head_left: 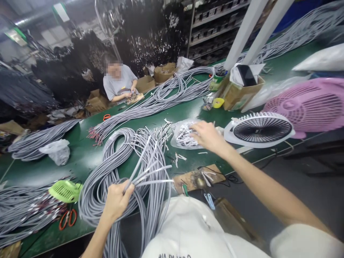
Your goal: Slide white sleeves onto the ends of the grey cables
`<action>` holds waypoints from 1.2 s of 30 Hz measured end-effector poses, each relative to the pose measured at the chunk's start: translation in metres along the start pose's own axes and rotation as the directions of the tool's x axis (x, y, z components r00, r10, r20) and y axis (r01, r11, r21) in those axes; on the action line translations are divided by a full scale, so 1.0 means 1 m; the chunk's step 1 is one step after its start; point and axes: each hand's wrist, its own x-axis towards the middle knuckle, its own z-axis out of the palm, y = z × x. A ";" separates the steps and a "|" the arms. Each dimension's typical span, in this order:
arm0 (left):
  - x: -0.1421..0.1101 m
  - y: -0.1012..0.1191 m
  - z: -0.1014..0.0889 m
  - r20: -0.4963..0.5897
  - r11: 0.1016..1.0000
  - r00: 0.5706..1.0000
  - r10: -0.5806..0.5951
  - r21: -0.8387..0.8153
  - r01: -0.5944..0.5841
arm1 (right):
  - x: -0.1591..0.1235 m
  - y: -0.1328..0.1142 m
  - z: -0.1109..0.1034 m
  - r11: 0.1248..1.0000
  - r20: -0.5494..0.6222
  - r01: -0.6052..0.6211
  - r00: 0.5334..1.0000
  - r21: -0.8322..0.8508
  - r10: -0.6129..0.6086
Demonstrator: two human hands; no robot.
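Note:
My left hand (118, 202) is closed around several grey cables (150, 176), whose ends fan out up and to the right. Under and beyond it lies a big looped bundle of the same grey cable (107, 170), partly hanging over the table's near edge. My right hand (205, 135) is over a clear plastic bag (176, 141) full of small white strips (185, 133). Its fingers are apart and slightly bent, touching the strips or just above them; nothing shows in them. A few loose white strips (180, 157) are scattered on the green table in front of the bag.
A wooden board (215, 172) sits at the near edge. A white fan (262, 130) and a pink fan (309, 104) stand to the right. Orange-handled scissors (67, 219) and a green fan (64, 191) are at left. Across the table (88, 157) a person (120, 82) works.

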 end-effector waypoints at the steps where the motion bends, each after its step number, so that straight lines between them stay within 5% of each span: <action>1: 0.005 0.006 0.003 0.007 0.999 0.999 0.033 0.024 -0.034 | 0.000 -0.012 0.011 0.997 0.012 0.039 0.999 0.067 -0.040; 4: 0.011 0.017 0.010 0.027 0.991 0.995 0.097 0.085 -0.099 | -0.007 -0.059 0.033 0.922 0.102 0.210 0.962 0.324 -0.255; 7: 0.009 0.019 0.013 0.072 0.982 0.989 0.133 0.129 -0.141 | -0.017 -0.096 0.042 0.849 0.264 0.339 0.845 0.405 -0.464; 13: -0.004 0.022 0.016 0.141 0.958 0.973 0.180 0.199 -0.206 | -0.034 -0.107 0.043 0.817 0.339 0.496 0.745 0.293 -0.574; 15: -0.012 0.015 0.011 0.151 0.965 0.972 0.179 0.165 -0.203 | -0.034 -0.084 0.031 0.809 0.262 0.542 0.767 0.225 -0.586; 17: -0.021 0.002 0.003 0.080 0.985 0.989 0.124 0.108 -0.132 | -0.029 -0.045 0.017 0.883 0.142 0.454 0.872 0.121 -0.468; 19: -0.025 -0.009 -0.002 -0.032 0.997 0.999 0.043 0.064 -0.041 | -0.022 -0.006 0.008 0.988 -0.019 0.156 0.987 -0.013 -0.157; 22: -0.020 -0.010 -0.001 -0.086 0.997 0.996 0.034 0.074 -0.028 | -0.017 0.013 0.014 0.992 -0.156 -0.111 0.982 -0.053 0.102; 25: -0.008 0.004 0.005 -0.075 0.991 0.995 0.071 0.117 -0.062 | -0.025 -0.029 0.033 0.974 0.037 0.002 0.999 0.227 -0.011; 27: -0.002 0.012 0.008 -0.075 0.989 0.995 0.064 0.135 -0.054 | -0.034 -0.069 0.042 0.904 0.221 0.063 0.960 0.422 -0.170; 30: 0.000 0.017 0.009 -0.062 0.986 0.997 0.041 0.162 -0.030 | -0.047 -0.112 0.045 0.884 0.353 0.088 0.895 0.459 -0.272; 33: -0.007 0.017 0.012 -0.027 0.981 0.997 0.076 0.178 -0.070 | -0.055 -0.119 0.048 0.905 0.348 0.129 0.894 0.406 -0.284; 36: -0.023 0.009 0.012 0.042 0.985 0.993 0.113 0.125 -0.117 | -0.055 -0.086 0.047 0.922 0.308 0.189 0.904 0.337 -0.298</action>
